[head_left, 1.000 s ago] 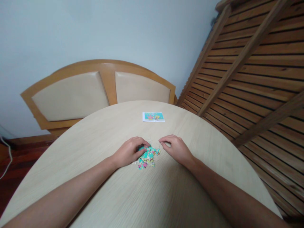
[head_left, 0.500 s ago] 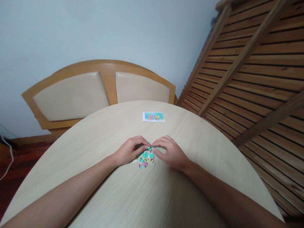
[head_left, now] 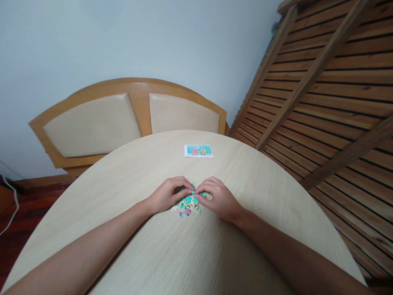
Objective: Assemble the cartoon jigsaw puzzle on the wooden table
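A small heap of jigsaw pieces (head_left: 188, 206), teal, pink, yellow and white, lies on the round pale wooden table (head_left: 147, 250). Over the heap's left side, my left hand (head_left: 168, 194) pinches with thumb and forefinger at a tiny teal piece (head_left: 193, 193). My right hand (head_left: 218, 198) meets it from the right, its thumb and forefinger closed at the same teal piece. The fingertips of both hands nearly touch, and they partly cover the back of the heap.
Beyond the heap a card with a cartoon picture (head_left: 198, 151) lies flat near the table's far edge. A padded wooden headboard (head_left: 139, 106) stands behind the table, and slatted wood (head_left: 331, 90) leans at the right. A white cable (head_left: 15, 205) hangs at the far left.
My right thumb and forefinger have closed together beside my left fingertips. Both hands have otherwise stayed almost in place over the heap.
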Demonstrator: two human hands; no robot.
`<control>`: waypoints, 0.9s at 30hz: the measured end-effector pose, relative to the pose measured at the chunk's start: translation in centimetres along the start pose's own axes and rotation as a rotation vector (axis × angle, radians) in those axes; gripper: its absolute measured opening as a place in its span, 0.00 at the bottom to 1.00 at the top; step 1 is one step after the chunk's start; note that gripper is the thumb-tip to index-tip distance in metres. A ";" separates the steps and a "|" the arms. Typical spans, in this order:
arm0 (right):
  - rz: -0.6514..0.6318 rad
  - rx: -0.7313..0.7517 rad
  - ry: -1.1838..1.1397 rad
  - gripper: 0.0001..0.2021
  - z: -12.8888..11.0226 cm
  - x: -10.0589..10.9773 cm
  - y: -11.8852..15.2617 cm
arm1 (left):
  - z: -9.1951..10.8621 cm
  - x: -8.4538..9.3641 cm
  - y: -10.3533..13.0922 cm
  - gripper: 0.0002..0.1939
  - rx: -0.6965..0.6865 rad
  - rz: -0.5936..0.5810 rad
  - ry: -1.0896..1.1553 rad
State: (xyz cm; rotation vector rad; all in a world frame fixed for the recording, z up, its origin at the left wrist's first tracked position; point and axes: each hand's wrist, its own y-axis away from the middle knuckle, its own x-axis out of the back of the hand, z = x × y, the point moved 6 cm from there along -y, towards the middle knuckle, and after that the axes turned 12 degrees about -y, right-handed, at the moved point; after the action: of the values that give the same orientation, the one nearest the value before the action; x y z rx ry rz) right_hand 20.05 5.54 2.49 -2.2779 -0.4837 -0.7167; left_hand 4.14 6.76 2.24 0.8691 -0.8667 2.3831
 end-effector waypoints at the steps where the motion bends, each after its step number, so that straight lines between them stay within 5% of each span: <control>1: 0.002 -0.007 0.009 0.02 0.0 0.0 0.0 | 0.0 0.0 0.0 0.10 -0.001 0.001 0.001; 6: 0.067 -0.069 0.049 0.04 0.6 0.7 0.0 | 0.0 0.5 0.0 0.10 0.045 0.048 -0.027; 16: 0.247 -0.327 0.172 0.04 4.6 5.5 0.5 | -3.0 2.7 0.6 0.09 0.363 0.296 -0.422; 27: 0.137 -0.258 0.369 0.10 4.8 5.1 0.6 | -4.5 3.0 1.2 0.09 0.406 0.299 -0.636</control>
State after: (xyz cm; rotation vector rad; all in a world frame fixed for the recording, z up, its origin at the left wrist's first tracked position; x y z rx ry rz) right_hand 26.03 9.27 2.42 -2.3085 -0.0623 -1.1526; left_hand -0.46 9.59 1.11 1.8392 -0.7763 2.6191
